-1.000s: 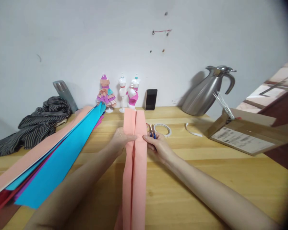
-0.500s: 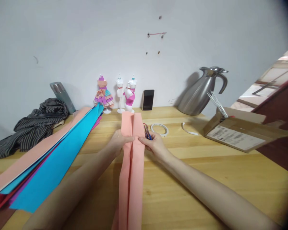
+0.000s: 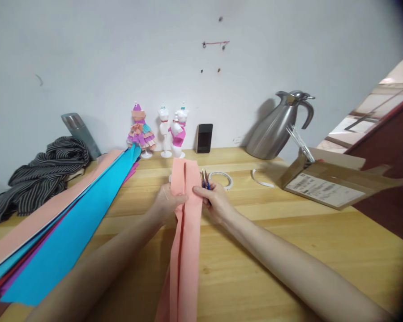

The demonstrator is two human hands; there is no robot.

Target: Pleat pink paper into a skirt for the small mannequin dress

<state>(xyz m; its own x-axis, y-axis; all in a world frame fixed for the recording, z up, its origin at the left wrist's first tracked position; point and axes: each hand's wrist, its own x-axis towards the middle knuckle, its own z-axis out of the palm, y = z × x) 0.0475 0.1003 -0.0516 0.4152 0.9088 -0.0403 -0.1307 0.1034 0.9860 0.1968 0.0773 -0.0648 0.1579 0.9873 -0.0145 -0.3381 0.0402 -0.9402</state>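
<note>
First inspector: Head view. Since the frame half a second ago, your thumbs are no longer level: the left sits lower than the right. The steel jug [image 3: 273, 129] appears slightly further left.

Second inspector: Condition of the hands?

First inspector: Your left hand [image 3: 165, 203] pinches the left side of the salmon paper [image 3: 190, 250], thumb in front. Your right hand [image 3: 218, 201] pinches its right edge and also carries the scissors [image 3: 206, 184], tips up, just beside the paper. The paper runs between your hands toward you, over the table [image 3: 255, 232].

Second inspector: Risks?

First inspector: In my judgement, uneven thumb pressure could slide the two lengths out of line; an inward roll of your right wrist could nick the edge.

Second inspector: Not verified?

First inspector: Your fingers behind the paper are hidden, as are parts of the scissor handles. The frame cuts off the paper's near end. Whether it is one folded sheet, I cannot tell.
</note>
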